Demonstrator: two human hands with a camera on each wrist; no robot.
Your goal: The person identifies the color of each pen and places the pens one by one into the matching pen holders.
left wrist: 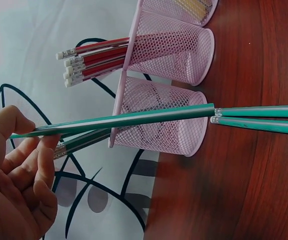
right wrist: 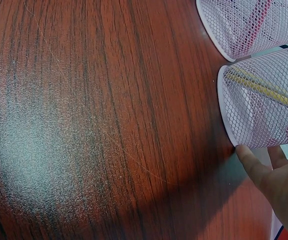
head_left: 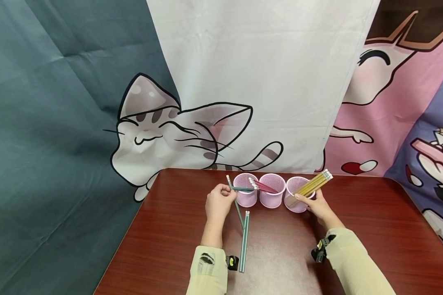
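Observation:
Near the left pink mesh pencil cup [head_left: 247, 200], my left hand [head_left: 218, 205] pinches a green pencil [left wrist: 134, 119] between thumb and fingers. That pencil slants down past the front of the cup, its white eraser at the upper end. Green pencils [left wrist: 86, 141] lean out of this same cup. Two more green pencils [head_left: 244, 248] lie on the table beside my left forearm. My right hand [head_left: 322, 207] holds the right mesh cup [head_left: 295, 207] by its side, with a fingertip at the base rim. Yellow pencils [head_left: 313, 184] tilt to the right in that cup.
Between these two stands a middle mesh cup [head_left: 271, 200], with red pencils [head_left: 267, 188] leaning left in it. The three cups form a row near the back edge of the reddish-brown table [head_left: 162, 229]. Behind hangs a cloth with a cartoon cat [head_left: 151, 139].

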